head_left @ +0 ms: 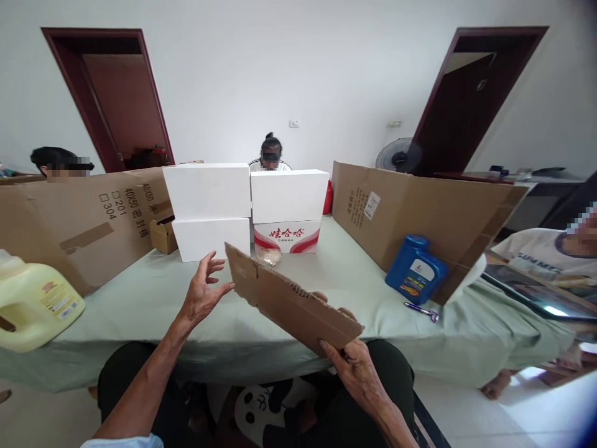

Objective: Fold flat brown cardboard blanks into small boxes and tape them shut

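Note:
A flat piece of brown cardboard with torn, ragged edges is tilted over the table's front edge. My right hand grips its lower right end, thumb on the near face and fingertips showing behind the top edge. Close to the cardboard's left end, my left hand is open with its fingers apart; whether the thumb tip touches the edge I cannot tell. Just behind the cardboard lies a small clear-wrapped thing, in front of a white box with red lettering.
White boxes are stacked at the back. Large cardboard panels stand on both sides. A blue bottle and purple pen-like tool are at right, a yellow jug at left. Other people sit behind and at the right.

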The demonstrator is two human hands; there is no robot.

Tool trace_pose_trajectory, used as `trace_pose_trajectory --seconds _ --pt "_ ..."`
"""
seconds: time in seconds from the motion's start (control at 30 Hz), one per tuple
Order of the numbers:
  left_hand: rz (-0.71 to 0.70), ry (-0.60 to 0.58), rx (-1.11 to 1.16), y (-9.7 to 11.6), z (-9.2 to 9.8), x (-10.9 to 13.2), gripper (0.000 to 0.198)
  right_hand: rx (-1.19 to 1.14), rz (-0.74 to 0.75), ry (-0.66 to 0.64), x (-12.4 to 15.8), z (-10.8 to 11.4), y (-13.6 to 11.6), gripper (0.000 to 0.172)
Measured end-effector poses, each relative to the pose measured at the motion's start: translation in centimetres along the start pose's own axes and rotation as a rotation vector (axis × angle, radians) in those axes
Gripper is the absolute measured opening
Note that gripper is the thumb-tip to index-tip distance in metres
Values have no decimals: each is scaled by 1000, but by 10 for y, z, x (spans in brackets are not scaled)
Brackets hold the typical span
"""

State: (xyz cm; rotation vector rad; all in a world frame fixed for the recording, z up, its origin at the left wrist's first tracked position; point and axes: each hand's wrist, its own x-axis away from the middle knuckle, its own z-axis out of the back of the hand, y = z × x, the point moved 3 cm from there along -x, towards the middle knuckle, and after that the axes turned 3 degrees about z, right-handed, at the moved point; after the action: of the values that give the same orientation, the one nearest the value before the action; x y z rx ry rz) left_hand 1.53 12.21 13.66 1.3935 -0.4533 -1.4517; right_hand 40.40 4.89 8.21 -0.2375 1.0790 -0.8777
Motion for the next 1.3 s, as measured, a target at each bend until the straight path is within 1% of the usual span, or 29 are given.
trace_pose_trajectory --seconds 0.1,0.17,0.27,0.33,0.43,0.5,0.57,0.67,0.73,0.87,0.97,1.07,1.13,1.2,1.3 --pt "26 -17 -69 -19 0 2 86 94 -71 167 2 22 18 62" --pt "53 -34 -130 -35 1 4 78 176 -127 295 2 41 34 64" --pt "78 -79 -244 -64 5 8 65 319 -210 471 -5 71 64 62" --pt "91 -105 -318 -83 7 10 59 416 -279 508 -15 86 85 59" --pt "123 -130 -405 -110 6 16 50 500 -374 465 -37 94 115 56" --pt "143 -148 -438 -123 3 20 43 514 -406 429 -53 91 133 53" --pt "161 -164 -447 -133 -2 24 38 525 -435 397 -70 84 151 50" --pt "186 -189 -460 -143 -11 32 36 557 -499 348 -96 69 177 45" --pt "174 -199 -501 -148 -16 38 36 579 -536 311 -114 60 192 41" --pt "90 -150 -578 -155 -24 49 35 621 -573 242 -157 45 217 36" --pt "45 -119 -585 -162 -28 55 35 651 -587 203 -196 36 232 38" --pt "35 -108 -589 -168 -30 59 35 673 -598 174 -234 26 247 41" --pt "37 -101 -596 -170 -29 61 35 682 -606 155 -253 17 256 41" --pt "40 -98 -601 -171 -29 62 35 688 -613 129 -266 7 266 39" --pt "40 -107 -596 -171 -29 62 33 699 -632 88 -272 -7 279 32"
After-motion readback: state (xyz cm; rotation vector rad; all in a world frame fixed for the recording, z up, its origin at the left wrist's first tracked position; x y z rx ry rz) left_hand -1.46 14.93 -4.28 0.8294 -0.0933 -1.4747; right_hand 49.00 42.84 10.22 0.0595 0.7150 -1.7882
